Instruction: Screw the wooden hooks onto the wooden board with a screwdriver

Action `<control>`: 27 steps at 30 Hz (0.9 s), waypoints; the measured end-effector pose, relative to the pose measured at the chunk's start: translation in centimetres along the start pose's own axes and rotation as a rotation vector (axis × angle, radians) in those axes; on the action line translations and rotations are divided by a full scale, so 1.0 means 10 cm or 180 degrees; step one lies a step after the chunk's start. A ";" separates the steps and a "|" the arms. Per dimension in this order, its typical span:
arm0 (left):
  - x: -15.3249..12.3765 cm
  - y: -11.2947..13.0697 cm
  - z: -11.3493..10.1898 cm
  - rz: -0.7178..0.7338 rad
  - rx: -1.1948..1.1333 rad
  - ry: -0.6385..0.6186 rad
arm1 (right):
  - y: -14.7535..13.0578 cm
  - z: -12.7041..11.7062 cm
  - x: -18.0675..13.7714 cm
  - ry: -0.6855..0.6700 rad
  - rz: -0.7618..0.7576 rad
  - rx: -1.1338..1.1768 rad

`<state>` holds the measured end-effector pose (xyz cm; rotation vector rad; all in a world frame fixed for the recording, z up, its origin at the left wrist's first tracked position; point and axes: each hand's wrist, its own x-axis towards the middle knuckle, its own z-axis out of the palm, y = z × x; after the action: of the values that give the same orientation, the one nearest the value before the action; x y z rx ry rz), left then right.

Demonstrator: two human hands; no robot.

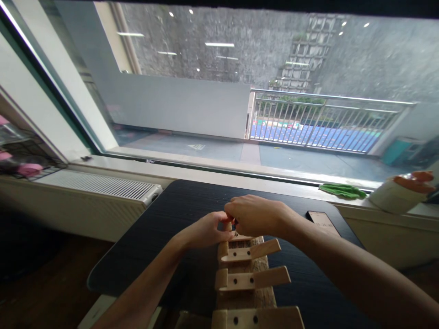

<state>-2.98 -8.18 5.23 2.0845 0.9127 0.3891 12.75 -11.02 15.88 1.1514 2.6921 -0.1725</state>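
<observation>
While left hand [207,228] pinches far end of wooden rack [244,278], likely to steady it, right hand [252,214] curls over same end; whether its grip holds anything, cannot tell. Rack lies on dark bench [137,246], probably for firm support.

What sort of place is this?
An indoor room, perhaps in a public building: a black table stands by a large window, with a radiator to the left and a railing outside.
</observation>
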 end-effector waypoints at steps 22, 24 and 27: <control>0.14 0.01 0.08 -0.0205 -0.0389 -0.0074 | 0.10 0.00 -0.11 0.0332 0.0051 0.0019; 0.13 0.01 0.07 -0.0238 -0.0310 -0.0016 | 0.10 0.02 -0.11 0.0324 0.0071 0.0027; 0.12 0.02 0.07 -0.0204 -0.0234 -0.0041 | 0.10 0.03 -0.10 0.0395 0.0051 0.0002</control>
<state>-1.70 -7.76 4.88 1.9837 0.9413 0.3698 14.22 -11.05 15.74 1.2220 2.7886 -0.1024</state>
